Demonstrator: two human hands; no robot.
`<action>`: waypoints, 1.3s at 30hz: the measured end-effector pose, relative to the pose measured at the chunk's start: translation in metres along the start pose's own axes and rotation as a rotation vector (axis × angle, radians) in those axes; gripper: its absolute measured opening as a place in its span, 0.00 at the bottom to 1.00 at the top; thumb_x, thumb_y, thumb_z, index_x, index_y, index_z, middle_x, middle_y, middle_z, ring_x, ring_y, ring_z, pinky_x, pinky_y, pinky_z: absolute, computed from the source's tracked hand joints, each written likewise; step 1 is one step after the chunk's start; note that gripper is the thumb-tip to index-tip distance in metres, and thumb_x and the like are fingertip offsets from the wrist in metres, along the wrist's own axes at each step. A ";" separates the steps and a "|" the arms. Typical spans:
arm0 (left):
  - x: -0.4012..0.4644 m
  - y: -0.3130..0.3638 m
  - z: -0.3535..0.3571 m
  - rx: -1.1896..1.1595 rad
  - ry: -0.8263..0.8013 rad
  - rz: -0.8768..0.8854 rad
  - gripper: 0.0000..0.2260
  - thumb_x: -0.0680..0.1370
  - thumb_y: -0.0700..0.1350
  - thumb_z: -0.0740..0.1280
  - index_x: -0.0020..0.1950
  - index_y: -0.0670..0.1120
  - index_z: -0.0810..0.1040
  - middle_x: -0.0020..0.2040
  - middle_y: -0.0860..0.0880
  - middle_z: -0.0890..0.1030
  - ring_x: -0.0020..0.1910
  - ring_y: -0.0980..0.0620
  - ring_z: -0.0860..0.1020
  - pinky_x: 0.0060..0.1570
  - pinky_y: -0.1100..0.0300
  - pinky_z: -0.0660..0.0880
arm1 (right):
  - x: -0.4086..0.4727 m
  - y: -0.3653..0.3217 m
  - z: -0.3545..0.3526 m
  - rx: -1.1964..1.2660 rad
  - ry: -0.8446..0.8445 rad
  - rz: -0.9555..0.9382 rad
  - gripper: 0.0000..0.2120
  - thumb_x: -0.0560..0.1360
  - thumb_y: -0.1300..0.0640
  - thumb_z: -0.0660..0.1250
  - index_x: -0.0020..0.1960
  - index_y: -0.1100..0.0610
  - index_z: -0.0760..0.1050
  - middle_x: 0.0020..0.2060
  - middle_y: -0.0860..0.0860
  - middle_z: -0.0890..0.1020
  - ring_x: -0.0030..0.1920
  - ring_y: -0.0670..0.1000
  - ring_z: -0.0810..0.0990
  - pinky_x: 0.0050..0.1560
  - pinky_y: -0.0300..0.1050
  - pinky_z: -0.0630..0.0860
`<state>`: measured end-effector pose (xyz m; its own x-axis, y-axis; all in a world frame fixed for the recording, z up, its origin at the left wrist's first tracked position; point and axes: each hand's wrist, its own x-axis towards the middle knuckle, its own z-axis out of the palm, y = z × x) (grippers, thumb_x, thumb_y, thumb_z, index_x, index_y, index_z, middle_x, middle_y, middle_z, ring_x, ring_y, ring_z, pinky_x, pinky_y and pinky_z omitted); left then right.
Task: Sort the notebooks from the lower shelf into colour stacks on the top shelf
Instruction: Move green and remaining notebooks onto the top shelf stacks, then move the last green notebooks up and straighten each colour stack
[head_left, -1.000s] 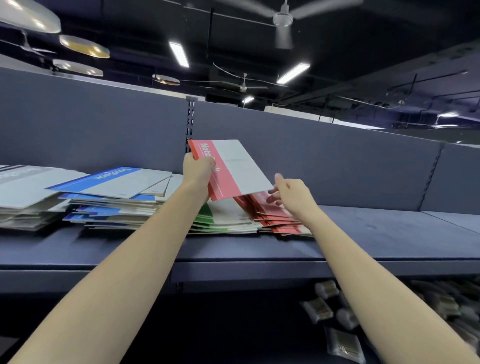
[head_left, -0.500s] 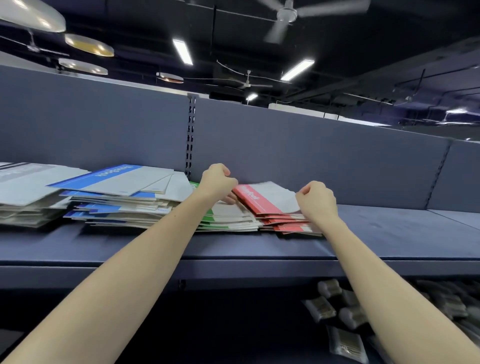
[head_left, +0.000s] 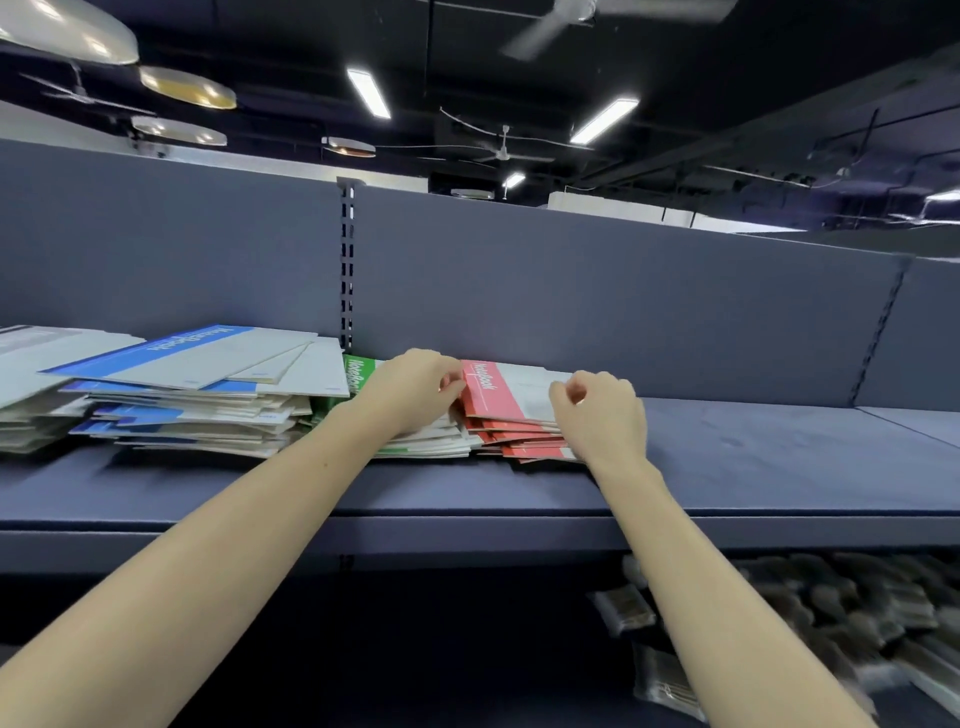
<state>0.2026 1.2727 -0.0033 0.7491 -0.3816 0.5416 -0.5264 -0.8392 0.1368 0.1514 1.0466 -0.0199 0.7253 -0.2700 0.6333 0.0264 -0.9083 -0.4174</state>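
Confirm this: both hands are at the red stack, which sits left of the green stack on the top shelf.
Wrong side. The head view shows the red stack right of the green stack on the top shelf; left hand and right hand are at it.

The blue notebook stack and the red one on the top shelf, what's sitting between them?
In the head view, the green stack lies between the blue stack and the red stack, with the left hand over much of it.

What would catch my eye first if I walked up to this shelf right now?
Probably the colour stacks on the top shelf: a red notebook stack in the middle, a green stack beside it and a messy blue stack further left. The left hand and right hand flank the red one.
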 end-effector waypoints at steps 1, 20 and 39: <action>-0.001 0.002 0.000 0.073 0.009 0.014 0.11 0.82 0.49 0.59 0.48 0.49 0.79 0.45 0.51 0.79 0.46 0.47 0.76 0.44 0.53 0.76 | -0.002 0.000 -0.001 -0.010 -0.002 -0.017 0.12 0.77 0.51 0.60 0.37 0.52 0.74 0.38 0.49 0.78 0.46 0.57 0.72 0.47 0.49 0.72; -0.113 0.008 -0.064 -0.048 -0.117 0.165 0.08 0.77 0.45 0.61 0.48 0.48 0.80 0.50 0.47 0.81 0.48 0.44 0.77 0.45 0.53 0.75 | -0.159 -0.061 -0.019 -0.148 0.266 -0.098 0.08 0.74 0.58 0.63 0.50 0.59 0.77 0.50 0.58 0.78 0.51 0.61 0.74 0.53 0.56 0.72; -0.458 -0.212 -0.007 0.043 -0.477 -0.144 0.11 0.80 0.44 0.59 0.62 0.47 0.73 0.54 0.48 0.78 0.55 0.44 0.76 0.50 0.50 0.74 | -0.419 -0.242 0.155 0.209 -0.636 0.017 0.15 0.80 0.56 0.63 0.66 0.55 0.73 0.61 0.51 0.75 0.56 0.51 0.77 0.56 0.46 0.75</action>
<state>-0.0318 1.6281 -0.2742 0.9189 -0.3866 0.0789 -0.3942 -0.9079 0.1422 -0.0526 1.4287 -0.2853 0.9893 0.0148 0.1449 0.0973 -0.8075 -0.5818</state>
